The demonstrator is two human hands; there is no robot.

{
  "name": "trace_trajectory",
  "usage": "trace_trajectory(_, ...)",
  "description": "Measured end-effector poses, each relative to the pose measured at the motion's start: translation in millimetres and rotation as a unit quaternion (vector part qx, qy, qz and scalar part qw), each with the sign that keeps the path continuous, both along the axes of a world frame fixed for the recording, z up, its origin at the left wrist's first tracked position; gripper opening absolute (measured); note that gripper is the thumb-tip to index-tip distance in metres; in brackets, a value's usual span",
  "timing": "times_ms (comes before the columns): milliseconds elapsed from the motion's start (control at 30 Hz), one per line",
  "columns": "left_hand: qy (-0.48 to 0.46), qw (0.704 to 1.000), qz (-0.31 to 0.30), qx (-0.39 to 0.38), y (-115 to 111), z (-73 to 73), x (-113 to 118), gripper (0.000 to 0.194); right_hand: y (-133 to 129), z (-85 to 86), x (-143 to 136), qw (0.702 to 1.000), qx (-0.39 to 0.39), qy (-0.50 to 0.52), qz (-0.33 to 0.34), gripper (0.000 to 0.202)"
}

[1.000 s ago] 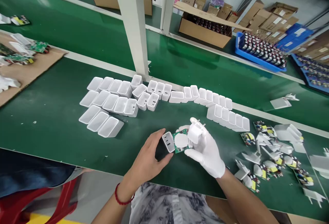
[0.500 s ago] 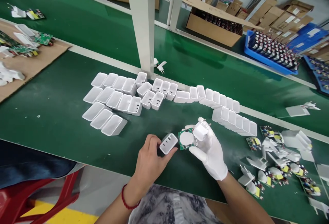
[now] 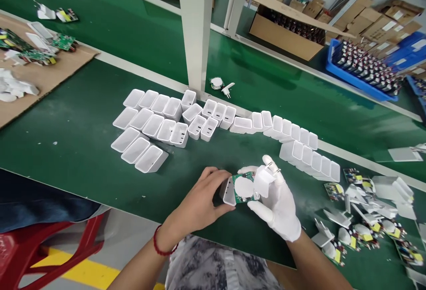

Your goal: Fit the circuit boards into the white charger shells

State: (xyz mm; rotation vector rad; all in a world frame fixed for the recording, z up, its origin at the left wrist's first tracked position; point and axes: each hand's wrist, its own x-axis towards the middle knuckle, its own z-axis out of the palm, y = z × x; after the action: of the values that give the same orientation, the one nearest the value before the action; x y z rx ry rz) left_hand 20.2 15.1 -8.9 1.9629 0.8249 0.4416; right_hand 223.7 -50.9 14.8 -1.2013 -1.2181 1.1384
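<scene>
My bare left hand (image 3: 206, 196) grips a white plastic case (image 3: 228, 192) between thumb and fingers, its open end turned to the right. In my gloved right hand (image 3: 278, 203) is a green circuit board (image 3: 245, 187) with a round white pad, along with a white plug piece (image 3: 264, 180) whose metal pins point up and right. The board's left edge meets the case's open end; how far it reaches inside is hard to tell. Behind my hands, open white cases (image 3: 153, 125) stand in rows on the green table (image 3: 83, 148).
Several circuit boards with plug pieces (image 3: 362, 232) lie at the right. Another row of white cases (image 3: 309, 159) stands behind my right hand. A grey post (image 3: 196, 32) rises at the table's back edge. Cardboard (image 3: 66, 65) with loose parts is at the left.
My left hand has turned the case so its opening faces the board. Case and board, apart before, now meet. The camera view has shifted slightly.
</scene>
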Motion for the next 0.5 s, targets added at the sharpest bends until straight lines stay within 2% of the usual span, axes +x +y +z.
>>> trace_trajectory(100, 0.004, 0.991, 0.117, 0.062, -4, -11.2, 10, 0.052, 5, -1.1, -1, 1.0, 0.001, -0.016, 0.009, 0.079)
trace_trajectory(167, 0.003, 0.987, 0.145, 0.076, -8, -16.6, 13, 0.054, 8, -4.5, -1, 0.999, 0.002, -0.027, 0.023, 0.081)
trace_trajectory(333, -0.002, 0.99, 0.133, 0.054, -7, -19.1, 10, 0.05, 16, -15.9, -2, 0.992, 0.021, -0.091, 0.084, 0.082)
trace_trajectory(500, 0.008, 0.991, 0.128, 0.043, -4, -18.0, 10, 0.053, 23, -13.4, 0, 0.98, 0.045, -0.151, 0.122, 0.085)
